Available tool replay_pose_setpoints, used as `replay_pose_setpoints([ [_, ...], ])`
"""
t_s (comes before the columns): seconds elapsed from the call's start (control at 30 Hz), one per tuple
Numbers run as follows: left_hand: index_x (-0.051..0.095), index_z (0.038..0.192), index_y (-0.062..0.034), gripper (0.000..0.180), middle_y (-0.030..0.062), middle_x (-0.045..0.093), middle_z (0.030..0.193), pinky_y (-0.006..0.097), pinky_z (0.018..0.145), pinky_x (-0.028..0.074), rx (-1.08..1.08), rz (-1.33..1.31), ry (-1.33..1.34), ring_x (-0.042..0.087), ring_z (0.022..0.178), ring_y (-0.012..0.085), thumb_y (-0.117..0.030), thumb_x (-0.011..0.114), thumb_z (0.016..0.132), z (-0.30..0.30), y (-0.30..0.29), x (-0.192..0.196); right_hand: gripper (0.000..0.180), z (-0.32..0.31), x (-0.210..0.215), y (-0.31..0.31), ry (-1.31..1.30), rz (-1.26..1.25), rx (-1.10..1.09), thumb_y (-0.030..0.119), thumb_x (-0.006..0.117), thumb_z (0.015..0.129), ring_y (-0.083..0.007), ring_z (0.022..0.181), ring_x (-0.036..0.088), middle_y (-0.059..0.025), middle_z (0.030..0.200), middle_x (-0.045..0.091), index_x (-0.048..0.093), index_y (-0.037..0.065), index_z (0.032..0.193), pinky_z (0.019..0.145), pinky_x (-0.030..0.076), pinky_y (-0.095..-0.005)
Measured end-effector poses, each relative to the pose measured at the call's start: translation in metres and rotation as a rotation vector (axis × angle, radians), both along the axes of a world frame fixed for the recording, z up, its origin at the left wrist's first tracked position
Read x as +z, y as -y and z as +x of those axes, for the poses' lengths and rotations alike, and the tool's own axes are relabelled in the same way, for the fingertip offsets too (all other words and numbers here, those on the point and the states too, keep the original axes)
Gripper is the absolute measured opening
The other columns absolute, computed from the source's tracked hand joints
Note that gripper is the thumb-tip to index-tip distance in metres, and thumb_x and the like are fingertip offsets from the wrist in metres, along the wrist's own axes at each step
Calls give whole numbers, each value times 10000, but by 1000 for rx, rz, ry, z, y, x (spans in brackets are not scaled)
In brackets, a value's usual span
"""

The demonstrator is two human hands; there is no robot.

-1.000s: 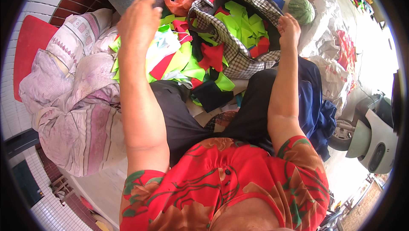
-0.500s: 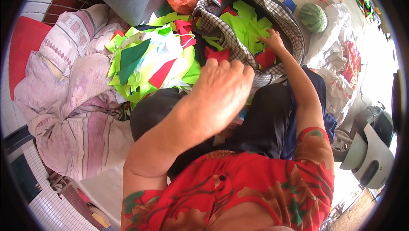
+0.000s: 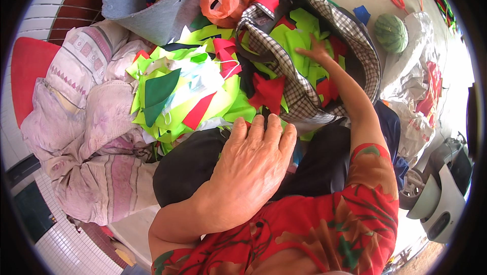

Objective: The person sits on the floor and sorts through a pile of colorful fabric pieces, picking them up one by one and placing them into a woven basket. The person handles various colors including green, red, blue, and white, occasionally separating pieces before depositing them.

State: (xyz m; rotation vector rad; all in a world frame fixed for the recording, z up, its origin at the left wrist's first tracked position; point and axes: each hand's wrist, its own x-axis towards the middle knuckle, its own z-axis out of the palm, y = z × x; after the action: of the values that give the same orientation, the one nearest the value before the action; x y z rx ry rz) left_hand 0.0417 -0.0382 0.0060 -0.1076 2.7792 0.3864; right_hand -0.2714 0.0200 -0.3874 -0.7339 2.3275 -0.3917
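My right hand (image 3: 318, 53) reaches into a black-and-white checked fabric bag (image 3: 299, 74). Its fingers are spread over lime-green cloth scraps (image 3: 297, 46), with nothing seen gripped; some fingertips blend into the pile. Over my lap, my left hand (image 3: 256, 166) shows its back, fingers together and bent down. Its fingertips are hidden, so what it holds, if anything, cannot be made out. Just beyond it lies a red scrap (image 3: 269, 94) against the bag. Left of the bag is a heap of lime, red and white scraps (image 3: 223, 92), a dark green piece (image 3: 160, 97) on it.
Pale patterned cloth bundles (image 3: 109, 107) fill the left side. Behind the heap are a grey-blue container (image 3: 147, 13) and an orange plastic bag (image 3: 225, 1). At the right lie a striped watermelon (image 3: 391, 33), a crumpled white sack (image 3: 413, 67) and a grey-white appliance (image 3: 446, 204).
My left hand has drawn back toward my body and its fist has loosened somewhat. My right hand has shifted within the bag. The view has tilted, moving the surroundings slightly down and right.
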Motion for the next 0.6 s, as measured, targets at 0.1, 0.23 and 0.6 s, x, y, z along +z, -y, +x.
replay_pose_setpoints([
  [0.1,458,1198,16,446,197,504,1133,424,893,383,-5,26,-9,497,1039,309,-176,593,818,-4,-5,-2,808,56,17,23,-223,277,318,485,641,740,-451,1234,367,-278,1415,214,275,222,1411,1037,309,-437],
  [0.23,454,1200,14,452,198,506,1141,414,894,382,-41,-5,-21,503,1033,305,-184,590,817,-10,-7,-2,315,81,7,19,42,-11,335,188,489,835,-425,1014,553,-247,1277,407,535,112,1138,851,450,-443],
  [0.6,495,980,-25,248,114,538,864,387,737,418,-46,-38,-128,555,829,267,-157,595,795,-9,-18,-2,300,43,122,-79,-144,-169,289,180,734,592,-269,914,600,-95,940,618,583,120,844,794,462,-354],
])
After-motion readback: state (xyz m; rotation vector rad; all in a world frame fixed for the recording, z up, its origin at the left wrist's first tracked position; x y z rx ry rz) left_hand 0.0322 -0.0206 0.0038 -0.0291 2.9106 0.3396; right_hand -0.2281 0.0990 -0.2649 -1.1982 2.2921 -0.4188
